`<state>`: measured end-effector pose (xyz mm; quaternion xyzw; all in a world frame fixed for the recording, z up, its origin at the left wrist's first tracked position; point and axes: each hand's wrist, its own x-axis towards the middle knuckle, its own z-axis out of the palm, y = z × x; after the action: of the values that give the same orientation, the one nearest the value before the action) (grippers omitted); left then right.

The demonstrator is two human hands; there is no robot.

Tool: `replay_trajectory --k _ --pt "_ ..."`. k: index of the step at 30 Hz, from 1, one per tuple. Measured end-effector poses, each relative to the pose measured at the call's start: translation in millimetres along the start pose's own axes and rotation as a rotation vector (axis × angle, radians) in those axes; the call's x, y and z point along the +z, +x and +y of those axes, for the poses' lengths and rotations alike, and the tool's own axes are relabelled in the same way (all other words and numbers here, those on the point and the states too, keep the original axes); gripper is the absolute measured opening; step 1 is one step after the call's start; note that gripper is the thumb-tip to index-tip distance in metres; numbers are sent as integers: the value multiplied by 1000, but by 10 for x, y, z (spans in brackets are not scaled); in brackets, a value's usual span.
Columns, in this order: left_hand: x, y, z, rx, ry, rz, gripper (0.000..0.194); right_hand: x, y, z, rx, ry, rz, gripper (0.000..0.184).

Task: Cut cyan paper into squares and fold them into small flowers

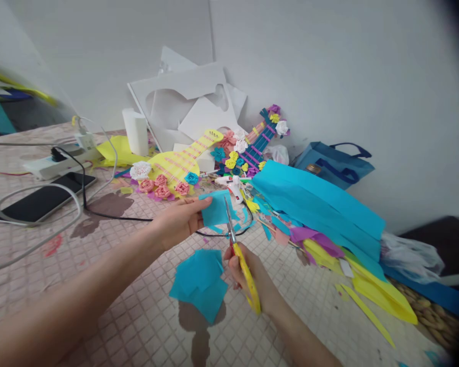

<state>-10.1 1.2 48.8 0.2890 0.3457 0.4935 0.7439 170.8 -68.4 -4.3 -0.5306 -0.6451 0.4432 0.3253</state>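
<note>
My left hand [183, 218] pinches a small blue paper square [215, 208] by its left side, thumb on top. In my right hand [251, 278] is a pair of scissors [248, 278] with yellow handles, fingers wrapped round them. The scissor blades point up and away and lie at the right edge of the square; whether they are apart I cannot tell. Below, on the tiled-pattern table [137, 306], rests a loose pile of cut blue paper pieces [199, 280]. Narrow blue offcuts [266, 232] lie just beyond the blades.
Behind stand a yellow guitar-shaped craft [176, 165] with paper flowers, a dark blue one [258, 148], and a white glue gun [233, 187]. Large blue sheets [317, 204] spread rightward near a blue bag [329, 165]. A phone [42, 199], cables and a power strip [57, 160] lie left.
</note>
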Motion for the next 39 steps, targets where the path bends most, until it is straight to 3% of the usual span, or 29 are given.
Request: replay_trajectory --k 13,21,30,39 --pt "-47 49 -21 -20 4 11 12 107 14 36 176 152 17 57" --pt "-30 34 -17 -33 13 -11 13 47 -8 64 -4 11 -6 52" --pt "12 -1 -45 -66 17 -91 24 25 -3 45 25 4 -9 56" --pt "70 -18 -53 -86 18 -42 30 31 27 4 77 16 22 66"
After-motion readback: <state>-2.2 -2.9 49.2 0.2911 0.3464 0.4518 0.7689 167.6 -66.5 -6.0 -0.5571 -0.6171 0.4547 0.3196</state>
